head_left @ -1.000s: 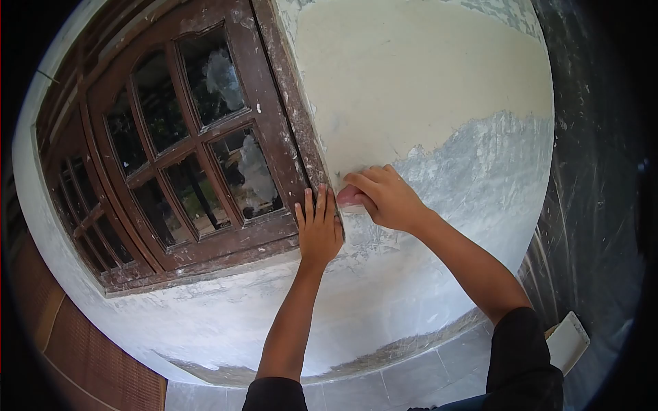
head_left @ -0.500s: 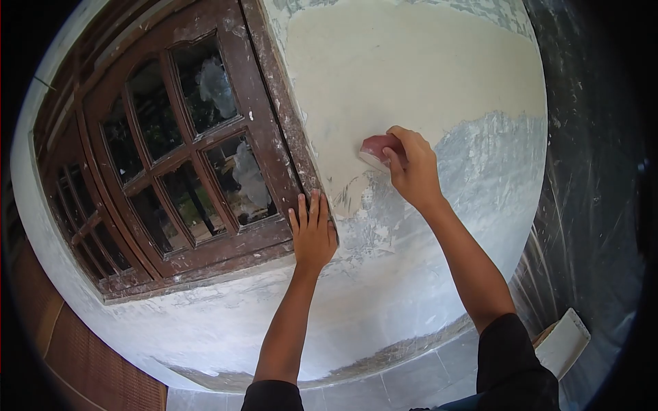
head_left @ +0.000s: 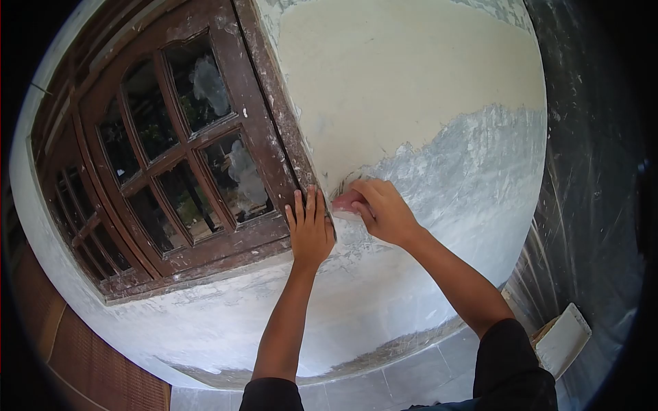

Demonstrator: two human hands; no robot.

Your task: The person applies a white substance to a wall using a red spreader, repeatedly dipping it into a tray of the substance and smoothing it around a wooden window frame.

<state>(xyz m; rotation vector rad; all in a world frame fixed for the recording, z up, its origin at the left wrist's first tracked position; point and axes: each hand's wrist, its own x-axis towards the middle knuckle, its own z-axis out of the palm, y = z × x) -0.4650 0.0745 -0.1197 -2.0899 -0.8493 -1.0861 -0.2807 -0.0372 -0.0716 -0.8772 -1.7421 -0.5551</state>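
My right hand [head_left: 384, 209] grips a small reddish block-like piece with a pale edge [head_left: 348, 201], thumb on one side and fingers on the other. Its exact kind is not clear. The piece is against the wall [head_left: 425, 226], close to the window frame's lower right corner. Just left of it, my left hand [head_left: 311, 229] lies flat with fingers stretched upward on the brown wooden window frame [head_left: 274, 109]. Around the right hand the wall is patchy grey-white; a smooth cream patch [head_left: 411, 75] covers the part above.
A brown window [head_left: 185, 144] with smudged glass panes fills the left side. Dark plastic sheeting [head_left: 589, 171] hangs at the right. A whitish tray-like piece [head_left: 565, 340] stands low at the right, above the grey tiled floor [head_left: 411, 377]. Reddish-brown woven material [head_left: 103, 363] is at lower left.
My right hand has moved down and left with the reddish piece, from the cream patch's lower edge to beside my left hand. The left hand stays on the frame.
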